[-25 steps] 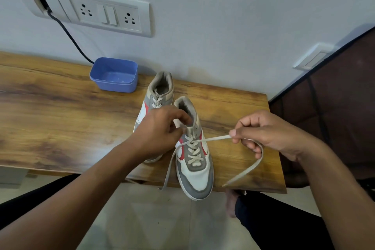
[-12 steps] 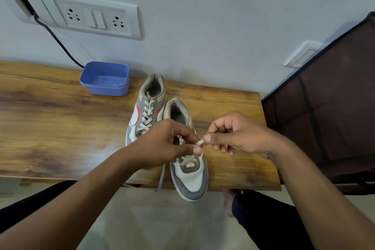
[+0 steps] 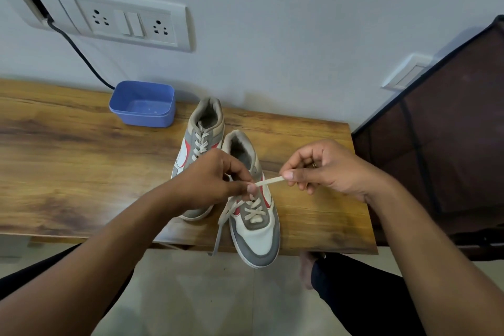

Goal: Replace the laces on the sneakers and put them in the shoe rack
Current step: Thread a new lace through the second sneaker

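— What is taking up the most room?

— A wooden table is running along the wall. A dark fabric-covered unit is standing just beside the table's right end. A white switch panel is sitting on the wall above the table's back left part, and a black cable is dropping from it towards the table's back edge.

— And the shoes?

— Both are resting on the table's right half, touching side by side. The far sneaker is lying closer to the table's back edge, laced to the top. The near sneaker is poking its toe out over the table's front edge, laced only through its lower eyelets. A blue tub is sitting at the table's back edge, left of the shoes.

— What are the hands doing?

— Both are hovering over the table's front right part. The left hand is pinching the lace between thumb and fingertips above the near sneaker's tongue. The right hand is pinching the lace's tip, other fingers curled, stretching a short length taut between the hands. The lace's other end is dangling past the table's front edge.
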The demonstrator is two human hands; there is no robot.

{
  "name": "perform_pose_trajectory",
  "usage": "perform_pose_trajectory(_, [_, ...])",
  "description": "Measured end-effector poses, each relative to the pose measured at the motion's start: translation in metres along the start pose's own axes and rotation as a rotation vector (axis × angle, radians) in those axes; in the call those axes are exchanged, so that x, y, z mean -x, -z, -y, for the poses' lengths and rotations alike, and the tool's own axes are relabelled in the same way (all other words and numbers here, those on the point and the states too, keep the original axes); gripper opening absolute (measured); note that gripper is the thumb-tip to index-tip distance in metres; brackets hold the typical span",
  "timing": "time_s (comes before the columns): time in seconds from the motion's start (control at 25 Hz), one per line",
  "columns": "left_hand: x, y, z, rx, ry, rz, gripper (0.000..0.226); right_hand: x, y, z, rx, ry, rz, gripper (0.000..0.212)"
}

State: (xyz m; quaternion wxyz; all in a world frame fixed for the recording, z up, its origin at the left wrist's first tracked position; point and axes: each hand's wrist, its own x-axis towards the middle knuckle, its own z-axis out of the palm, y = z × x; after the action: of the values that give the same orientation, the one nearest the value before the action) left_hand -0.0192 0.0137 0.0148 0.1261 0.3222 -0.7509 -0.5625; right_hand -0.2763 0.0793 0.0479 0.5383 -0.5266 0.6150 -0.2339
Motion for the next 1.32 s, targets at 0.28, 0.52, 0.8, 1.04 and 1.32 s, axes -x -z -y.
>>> perform_pose_trajectory(0.28, [0.005,-0.003,0.001,0.1,0.032,0.163,0.01,-0.012,-0.022,0.005,-0.268,0.061,-0.268,0.023])
perform_pose_trajectory(0.52, [0.003,-0.017,0.003,0.146,0.043,0.103,0.011,-0.026,-0.053,0.013,-0.634,0.053,-0.515,0.036])
perform_pose_trajectory(0.8, [-0.014,-0.001,0.008,-0.408,-0.029,-0.321,0.01,-0.015,-0.033,0.006,-0.324,0.095,-0.596,0.018])
perform_pose_trajectory(1.04, [-0.031,-0.012,0.015,-0.542,0.097,-0.201,0.009,-0.012,-0.034,-0.018,0.219,0.169,-0.651,0.015])
perform_pose_trajectory(1.32, [-0.039,-0.01,0.016,-0.246,0.241,-0.175,0.01,-0.015,-0.046,-0.039,0.1,0.059,-0.534,0.01])
